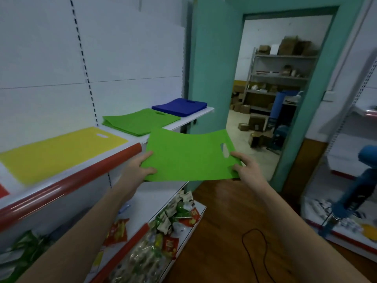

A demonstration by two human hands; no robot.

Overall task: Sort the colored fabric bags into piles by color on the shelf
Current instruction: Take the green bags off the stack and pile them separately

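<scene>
A flat green fabric bag (189, 156) with a cut-out handle hangs in the air just off the shelf's front edge. My left hand (140, 166) pinches its near left corner and my right hand (244, 165) pinches its near right corner. On the white shelf (183, 123) lie three piles: a yellow pile (61, 152) on the left, a green pile (140, 120) in the middle and a blue pile (180, 106) at the far end. A scrap of red (3, 190) shows at the left edge.
A red rail (71, 182) runs along the shelf front. Snack packets (175, 213) fill the lower shelves. A teal door frame (208, 68) opens onto a storeroom. A black cable (257, 248) lies on the wooden floor, and another rack (346, 201) stands at right.
</scene>
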